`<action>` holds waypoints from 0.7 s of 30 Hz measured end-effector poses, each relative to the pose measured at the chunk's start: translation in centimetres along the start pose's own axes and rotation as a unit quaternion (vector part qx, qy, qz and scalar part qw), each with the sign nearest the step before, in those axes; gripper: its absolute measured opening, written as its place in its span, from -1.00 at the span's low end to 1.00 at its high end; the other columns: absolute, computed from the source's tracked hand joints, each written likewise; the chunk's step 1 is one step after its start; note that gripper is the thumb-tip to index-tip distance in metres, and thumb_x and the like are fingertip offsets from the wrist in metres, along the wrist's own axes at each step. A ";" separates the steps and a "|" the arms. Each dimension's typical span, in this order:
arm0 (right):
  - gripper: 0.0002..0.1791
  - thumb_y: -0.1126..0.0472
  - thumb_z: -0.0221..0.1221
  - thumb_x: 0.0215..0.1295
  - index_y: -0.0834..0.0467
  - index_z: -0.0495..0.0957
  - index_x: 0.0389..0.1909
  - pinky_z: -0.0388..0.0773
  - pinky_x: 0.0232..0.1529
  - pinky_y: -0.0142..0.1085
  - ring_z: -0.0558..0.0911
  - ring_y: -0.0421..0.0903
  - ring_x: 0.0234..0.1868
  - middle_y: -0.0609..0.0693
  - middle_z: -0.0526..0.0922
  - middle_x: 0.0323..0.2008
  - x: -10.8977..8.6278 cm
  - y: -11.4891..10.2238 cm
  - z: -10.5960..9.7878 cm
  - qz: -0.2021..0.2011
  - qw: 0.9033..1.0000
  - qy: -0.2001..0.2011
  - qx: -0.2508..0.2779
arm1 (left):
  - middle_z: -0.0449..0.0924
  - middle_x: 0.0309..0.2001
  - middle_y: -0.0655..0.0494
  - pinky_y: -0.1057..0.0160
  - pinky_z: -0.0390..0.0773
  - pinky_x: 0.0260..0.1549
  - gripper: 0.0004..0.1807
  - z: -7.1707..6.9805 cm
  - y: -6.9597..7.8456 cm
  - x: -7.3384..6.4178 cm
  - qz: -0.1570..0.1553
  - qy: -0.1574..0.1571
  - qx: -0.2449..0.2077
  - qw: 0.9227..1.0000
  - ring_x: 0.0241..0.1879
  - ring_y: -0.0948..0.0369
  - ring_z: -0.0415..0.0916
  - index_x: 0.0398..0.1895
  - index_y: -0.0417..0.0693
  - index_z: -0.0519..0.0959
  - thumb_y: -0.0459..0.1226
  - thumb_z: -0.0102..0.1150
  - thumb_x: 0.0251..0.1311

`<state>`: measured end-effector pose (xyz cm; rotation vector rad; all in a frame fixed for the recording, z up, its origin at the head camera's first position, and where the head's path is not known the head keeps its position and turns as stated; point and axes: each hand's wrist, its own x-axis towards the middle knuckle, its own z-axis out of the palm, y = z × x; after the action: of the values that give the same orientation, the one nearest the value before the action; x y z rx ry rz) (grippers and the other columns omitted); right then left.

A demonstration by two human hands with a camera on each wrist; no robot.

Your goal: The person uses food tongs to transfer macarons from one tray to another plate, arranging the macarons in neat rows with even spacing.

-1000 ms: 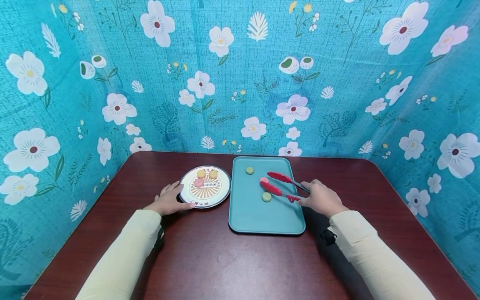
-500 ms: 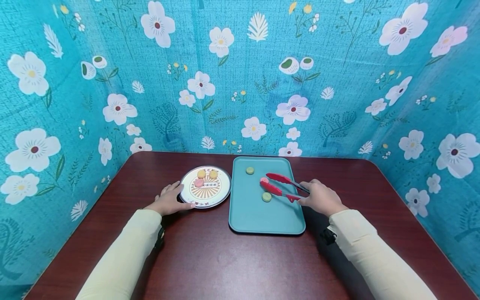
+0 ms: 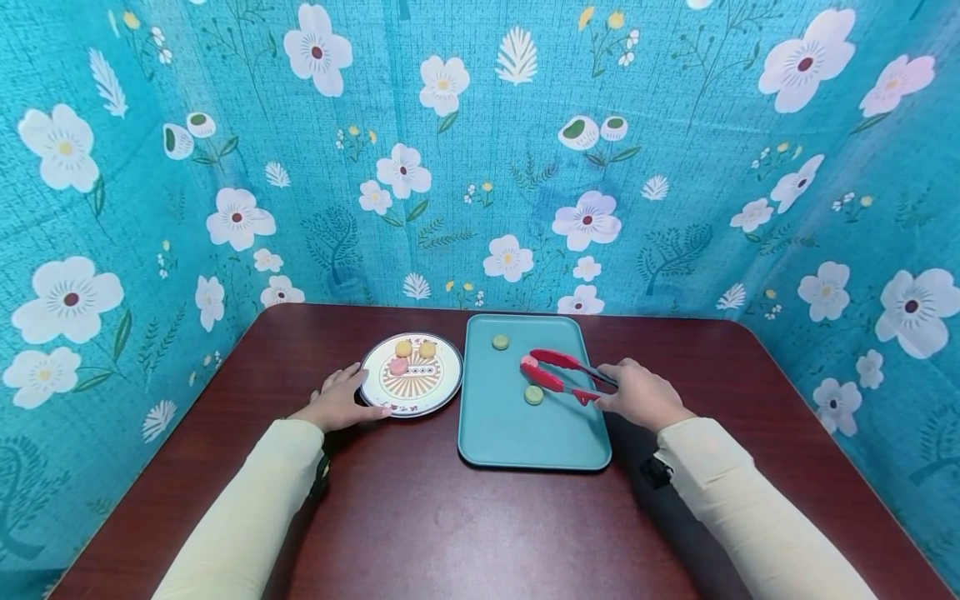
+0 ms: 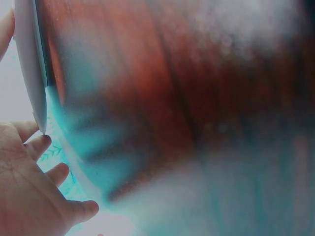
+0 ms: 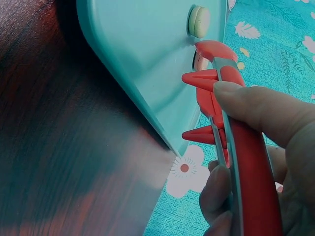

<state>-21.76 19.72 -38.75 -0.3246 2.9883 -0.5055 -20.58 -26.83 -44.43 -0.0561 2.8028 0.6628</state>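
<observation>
My right hand [image 3: 643, 396] grips a pair of red tongs [image 3: 551, 381] over the teal tray [image 3: 495, 429]. The tongs' tips sit around a pink macaron [image 3: 528, 362], which they partly cover; in the right wrist view, the pink macaron [image 5: 198, 61] shows beside the red tip. Two green macarons lie on the tray, one near macaron [image 3: 533, 394] and one farther macaron [image 3: 500, 342]. My left hand [image 3: 337, 400] touches the rim of the white patterned plate [image 3: 442, 387], thumb at its front, fingers spread along the left side. In the left wrist view, the plate [image 4: 30, 64] is edge-on.
Two yellow macarons, one left macaron [image 3: 403, 348] and one right macaron [image 3: 427, 349], lie on the plate with a pink macaron [image 3: 398, 366]. Plate and tray stand side by side on a dark wooden table [image 3: 465, 533]. A blue flowered curtain [image 3: 480, 183] hangs behind.
The tongs' tips have come closer together around the pink macaron on the tray. My left hand and the plate have stayed in place.
</observation>
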 end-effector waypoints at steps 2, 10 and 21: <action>-0.21 0.08 0.45 0.01 0.29 0.42 0.27 0.60 -0.33 -0.06 0.53 0.06 -0.20 0.26 0.51 -0.06 0.0 0.0 0.0 0.000 1.000 -0.001 0.001 | -0.15 0.50 -0.27 -0.48 -0.15 0.23 0.25 0.0 0.1 -0.1 0.002 0.000 0.000 1.000 0.43 -0.29 -0.28 0.50 -0.23 0.01 0.33 0.26 -0.10; -0.24 0.06 0.39 0.08 0.28 0.40 0.29 0.56 -0.32 -0.05 0.53 0.04 -0.23 0.24 0.50 -0.04 -0.1 -0.1 -0.1 -0.001 1.000 -0.009 -0.003 | -0.14 0.50 -0.25 -0.47 -0.16 0.23 0.23 0.0 0.0 -0.3 0.010 0.001 -0.002 1.000 0.44 -0.27 -0.29 0.49 -0.24 0.01 0.33 0.25 -0.08; -0.25 0.06 0.39 0.08 0.26 0.41 0.29 0.56 -0.32 -0.05 0.52 0.05 -0.20 0.25 0.49 -0.01 -0.1 0.0 -0.2 0.005 1.000 -0.011 0.007 | -0.14 0.50 -0.25 -0.48 -0.16 0.23 0.24 0.0 0.0 -0.2 0.009 0.003 -0.003 1.000 0.44 -0.27 -0.29 0.50 -0.24 0.01 0.33 0.26 -0.09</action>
<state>-21.70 19.77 -38.59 -0.3114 2.9617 -0.5171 -20.39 -26.84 -44.35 -0.0331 2.8096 0.6762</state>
